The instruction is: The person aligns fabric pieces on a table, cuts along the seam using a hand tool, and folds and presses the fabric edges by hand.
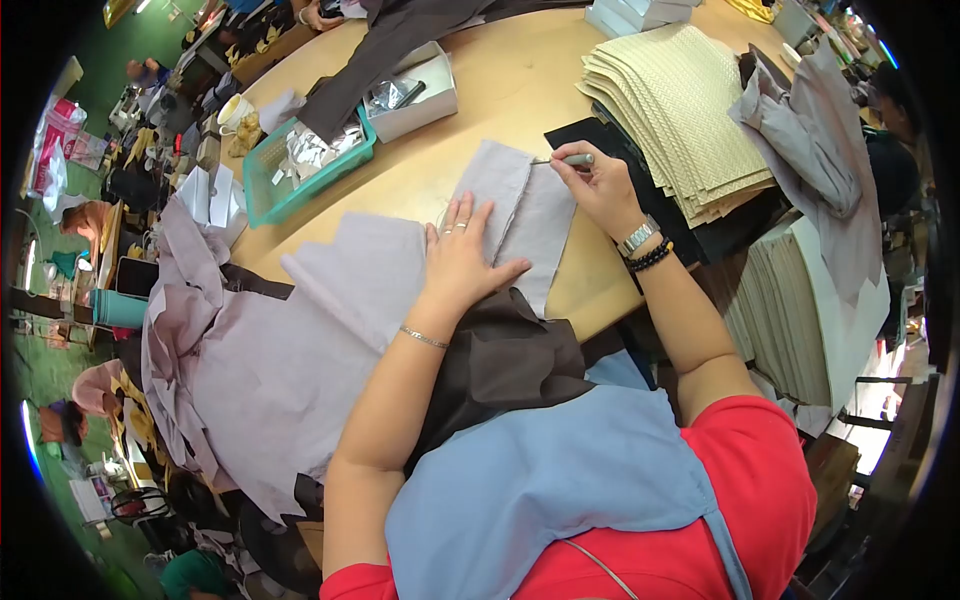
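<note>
On the tabletop lies a pale lilac-grey fabric piece (pixel 548 225) with a seam or folded edge running along it. My left hand (pixel 465 250) rests flat on this cloth, fingers spread, with rings on it. A slim grey pen-like tool (pixel 572 159) is pinched in my right hand (pixel 600 185), its tip touching the top of the cloth by the seam. More lilac-grey fabric (pixel 300 340) spreads to the left and hangs over the table edge. Dark brown fabric (pixel 515 350) is bunched below my left hand.
A teal basket (pixel 257 185) and a white box (pixel 430 107) stand at the back left of the table (pixel 400 165). Stacked cream textured sheets (pixel 680 110) lie at the right, beside draped grey cloth (pixel 815 150). Other people are at the edges.
</note>
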